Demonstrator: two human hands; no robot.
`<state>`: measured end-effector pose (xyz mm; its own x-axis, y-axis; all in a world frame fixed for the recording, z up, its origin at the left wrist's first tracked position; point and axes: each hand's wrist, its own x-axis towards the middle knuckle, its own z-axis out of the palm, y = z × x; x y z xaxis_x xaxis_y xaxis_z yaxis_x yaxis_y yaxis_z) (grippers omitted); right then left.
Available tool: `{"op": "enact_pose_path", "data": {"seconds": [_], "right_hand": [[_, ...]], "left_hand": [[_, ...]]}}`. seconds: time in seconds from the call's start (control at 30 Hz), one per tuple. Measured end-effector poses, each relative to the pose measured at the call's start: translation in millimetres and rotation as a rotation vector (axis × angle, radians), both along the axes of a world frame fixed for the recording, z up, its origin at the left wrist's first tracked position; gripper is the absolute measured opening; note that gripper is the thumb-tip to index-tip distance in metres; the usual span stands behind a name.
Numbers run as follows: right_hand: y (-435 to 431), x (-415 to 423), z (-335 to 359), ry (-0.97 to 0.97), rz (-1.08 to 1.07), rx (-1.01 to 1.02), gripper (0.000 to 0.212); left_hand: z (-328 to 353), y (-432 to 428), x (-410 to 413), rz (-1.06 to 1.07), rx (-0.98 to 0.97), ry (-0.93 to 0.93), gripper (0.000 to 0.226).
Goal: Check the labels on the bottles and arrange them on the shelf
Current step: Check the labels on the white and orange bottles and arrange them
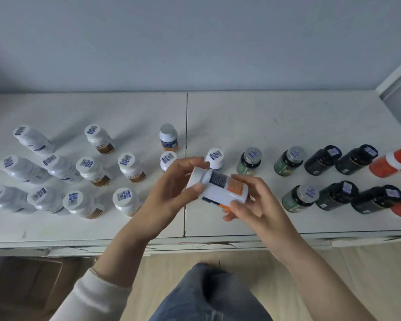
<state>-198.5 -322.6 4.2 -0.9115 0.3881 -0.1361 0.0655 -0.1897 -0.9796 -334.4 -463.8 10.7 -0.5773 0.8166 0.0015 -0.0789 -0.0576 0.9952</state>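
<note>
the left hand (178, 186) is curled round the cap end of a white bottle (220, 186), thumb on the near side and fingers arched over the far side. the right hand (252, 202) cups the base end, its fingers wrapped underneath and the thumb on top. the bottle is held in the air above the front of the white shelf top (287, 117), near the seam. it lies on its side, long axis running left to right, cap to the left and slightly away, base to the right, with the blue and orange label facing up. standing white bottles (88, 167) fill the left side, dark bottles (322, 158) the right.
</note>
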Motion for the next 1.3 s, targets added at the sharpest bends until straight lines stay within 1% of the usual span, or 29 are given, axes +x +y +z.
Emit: {"op": "enact_pose_path", "data": {"seconds": [0.07, 0.2, 0.23, 0.3, 0.4, 0.5, 0.53, 0.57, 0.63, 0.67, 0.7, 0.77, 0.83, 0.93, 1.0, 1.07, 1.17, 1.23, 1.3], "right_hand": [[0.1, -0.7, 1.5, 0.045, 0.000, 0.075, 0.046], [2.2, -2.2, 6.7, 0.042, -0.003, -0.057, 0.063], [2.2, -2.6, 6.5, 0.048, -0.007, -0.074, 0.061], [1.4, -3.7, 5.9, 0.055, -0.033, -0.030, 0.052], [-0.1, -3.4, 3.4, 0.072, -0.035, 0.012, 0.051], [0.5, -4.9, 3.9, 0.041, -0.086, 0.031, 0.051], [-0.1, -5.9, 5.8, 0.031, -0.127, 0.085, 0.051], [-1.2, -7.5, 8.8, 0.016, -0.174, 0.189, 0.051], [-5.6, -12.4, 16.9, -0.022, -0.253, 0.481, 0.051], [-7.4, -14.1, 18.5, -0.036, -0.274, 0.614, 0.054], [-8.9, -15.1, 18.5, -0.057, -0.278, 0.714, 0.056], [-9.7, -13.8, 16.4, -0.138, -0.230, 0.855, 0.056], [-4.6, -9.2, 12.3, -0.256, -0.113, 0.971, 0.055], [11.3, -6.2, 12.5, -0.381, 0.074, 1.270, 0.059], [21.1, -9.3, 19.8, -0.551, 0.236, 1.434, 0.061], [29.1, -13.3, 24.4, -0.659, 0.314, 1.494, 0.061], [34.8, -17.6, 24.8, -0.691, 0.320, 1.504, 0.060], [36.4, -18.5, 24.1, -0.695, 0.322, 1.526, 0.059], [37.8, -18.7, 23.3, -0.687, 0.309, 1.552, 0.059]], "left_hand": [[-2.2, -2.9, -0.2, -0.021, -0.010, -0.057, 0.041], [-2.7, -4.5, -2.4, -0.031, 0.067, -0.074, 0.041], [-3.5, -4.0, -2.6, -0.035, 0.080, -0.074, 0.042], [-5.1, -1.6, -1.9, -0.022, 0.089, -0.110, 0.043], [-10.2, 3.1, -1.3, 0.060, 0.081, -0.232, 0.048], [-14.6, 10.1, 0.4, 0.118, 0.071, -0.340, 0.035], [-14.3, 13.3, 2.0, 0.125, 0.073, -0.407, 0.035], [-14.3, 16.7, 3.6, 0.123, 0.080, -0.492, 0.036], [-12.5, 23.2, 5.4, 0.106, 0.120, -0.664, 0.036], [-11.8, 25.8, 5.0, 0.103, 0.135, -0.708, 0.034], [-12.4, 27.7, 3.2, 0.107, 0.133, -0.712, 0.034], [-12.6, 28.9, -2.6, 0.105, 0.081, -0.626, 0.036], [-13.2, 27.0, -9.7, 0.064, 0.006, -0.453, 0.032], [-16.6, 25.8, -17.0, -0.019, -0.147, -0.067, 0.028], [-23.0, 30.0, -17.7, -0.050, -0.273, 0.186, 0.031], [-31.4, 35.7, -15.1, -0.075, -0.363, 0.384, 0.036], [-47.9, 41.5, -10.6, -0.126, -0.466, 0.642, 0.039], [-57.2, 44.6, -8.0, -0.137, -0.507, 0.730, 0.041], [-63.2, 47.7, -5.5, -0.138, -0.526, 0.759, 0.041]]}}
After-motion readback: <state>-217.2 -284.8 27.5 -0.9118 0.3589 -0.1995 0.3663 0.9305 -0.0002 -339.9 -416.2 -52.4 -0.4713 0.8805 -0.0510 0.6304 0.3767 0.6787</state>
